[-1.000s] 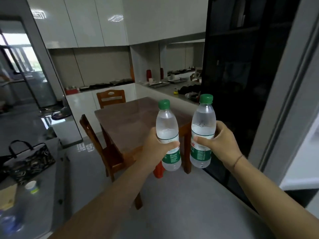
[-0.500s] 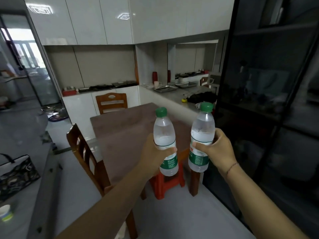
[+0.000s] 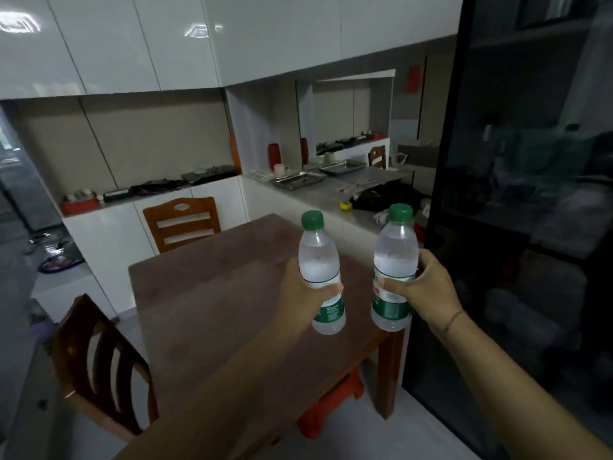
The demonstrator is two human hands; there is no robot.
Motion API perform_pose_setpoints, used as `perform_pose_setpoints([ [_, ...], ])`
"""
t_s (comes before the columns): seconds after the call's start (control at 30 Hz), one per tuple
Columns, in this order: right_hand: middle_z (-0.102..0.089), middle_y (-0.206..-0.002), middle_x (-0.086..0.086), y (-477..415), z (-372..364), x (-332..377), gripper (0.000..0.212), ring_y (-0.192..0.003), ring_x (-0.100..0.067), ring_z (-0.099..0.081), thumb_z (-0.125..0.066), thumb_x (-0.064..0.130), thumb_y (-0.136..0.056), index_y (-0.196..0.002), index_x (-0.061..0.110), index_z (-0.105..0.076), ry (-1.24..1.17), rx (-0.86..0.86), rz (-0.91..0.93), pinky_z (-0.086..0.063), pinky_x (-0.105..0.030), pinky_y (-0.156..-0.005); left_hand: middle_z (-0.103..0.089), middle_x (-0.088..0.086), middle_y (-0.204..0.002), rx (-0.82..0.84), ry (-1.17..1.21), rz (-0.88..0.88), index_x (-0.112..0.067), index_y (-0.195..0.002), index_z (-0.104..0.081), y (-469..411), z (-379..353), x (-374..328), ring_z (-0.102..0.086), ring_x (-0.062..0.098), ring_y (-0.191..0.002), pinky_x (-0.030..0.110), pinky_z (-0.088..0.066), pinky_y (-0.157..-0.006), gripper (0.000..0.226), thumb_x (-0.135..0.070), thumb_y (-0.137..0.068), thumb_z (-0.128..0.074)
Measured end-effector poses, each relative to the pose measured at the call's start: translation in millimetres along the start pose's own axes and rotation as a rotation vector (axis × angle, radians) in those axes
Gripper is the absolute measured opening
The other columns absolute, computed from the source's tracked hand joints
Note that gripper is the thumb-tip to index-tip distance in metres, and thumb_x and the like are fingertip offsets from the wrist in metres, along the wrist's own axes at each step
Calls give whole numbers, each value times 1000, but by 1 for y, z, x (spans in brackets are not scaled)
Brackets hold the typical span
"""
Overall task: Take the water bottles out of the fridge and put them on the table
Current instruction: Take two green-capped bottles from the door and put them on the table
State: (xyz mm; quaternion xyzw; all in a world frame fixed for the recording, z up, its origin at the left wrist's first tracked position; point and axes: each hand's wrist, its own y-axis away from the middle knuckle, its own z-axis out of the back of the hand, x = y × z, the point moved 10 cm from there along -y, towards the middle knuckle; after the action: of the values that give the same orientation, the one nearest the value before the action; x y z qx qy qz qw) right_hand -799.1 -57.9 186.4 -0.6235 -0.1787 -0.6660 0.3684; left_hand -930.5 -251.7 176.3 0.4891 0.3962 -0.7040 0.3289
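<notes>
I hold two clear water bottles with green caps and green labels, both upright in the air. My left hand [image 3: 303, 293] grips the left bottle [image 3: 319, 260] around its middle. My right hand [image 3: 423, 293] grips the right bottle [image 3: 394, 257] the same way. Both hang above the near right part of the brown wooden table [image 3: 205, 300], whose top lies just below and ahead of them. The bottles stand side by side, a short gap apart, neither touching the tabletop.
A dark glass-fronted cabinet [image 3: 524, 194] rises close on the right. One wooden chair [image 3: 99, 370] stands at the table's left side, another wooden chair [image 3: 181, 222] at its far end. A red stool [image 3: 331, 406] sits under the table. A cluttered white counter [image 3: 331, 190] runs behind.
I have come closer to the table; it now fills the middle of the view and lies under both bottles. My hands keep their grip, the bottles still upright.
</notes>
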Motion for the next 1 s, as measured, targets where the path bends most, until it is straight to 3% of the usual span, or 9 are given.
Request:
perform_pose_setpoints([
  [0.23,-60,-93,13,-104,-20,-42,64,-83,-1,-57,-84,5,-61,-115,18,-53,-17,44,-11,-44,-18,-64,-74,5,-92,-21,-40,13,-9,-100,-67,-94,-28,46,-72,14,-86,33,-59,-75,36,-10,-68,-84],
  [0.43,-59,-106,0,-207,-39,-92,67,-96,-19,-57,-87,10,-59,-114,22,-50,19,141,-5,-49,-35,-79,-70,-12,-67,-142,-36,56,-19,-80,-58,-174,-59,89,-66,-9,-73,7,-50,-64,32,6,-72,-77],
  [0.53,-59,-107,1,-254,-50,-115,68,-98,-21,-58,-87,13,-58,-113,25,-49,52,208,-17,-52,-41,-82,-70,0,-89,-164,-58,127,-14,-98,-61,-207,-74,121,-69,6,-82,19,-57,-67,40,-8,-66,-84],
  [0.7,-56,-105,0,-313,-72,-150,63,-98,-23,-55,-86,11,-60,-108,23,-47,77,258,-63,-52,-44,-83,-67,-4,-106,-258,-81,272,-22,-116,-53,-248,-79,182,-66,13,-96,36,-59,-80,70,-27,-55,-88],
  [0.87,-52,-105,-4,-359,-106,-186,59,-98,-23,-51,-84,10,-62,-105,18,-44,136,295,-108,-48,-38,-77,-65,1,-106,-324,-110,360,-23,-109,-53,-284,-74,219,-63,18,-95,35,-55,-78,58,-17,-61,-85],
  [1.0,-51,-106,-3,-391,-135,-216,63,-99,-22,-51,-84,13,-63,-111,15,-44,190,318,-141,-48,-36,-78,-63,2,-108,-345,-139,420,-17,-116,-51,-312,-72,253,-63,20,-97,32,-54,-73,67,-18,-59,-86],
])
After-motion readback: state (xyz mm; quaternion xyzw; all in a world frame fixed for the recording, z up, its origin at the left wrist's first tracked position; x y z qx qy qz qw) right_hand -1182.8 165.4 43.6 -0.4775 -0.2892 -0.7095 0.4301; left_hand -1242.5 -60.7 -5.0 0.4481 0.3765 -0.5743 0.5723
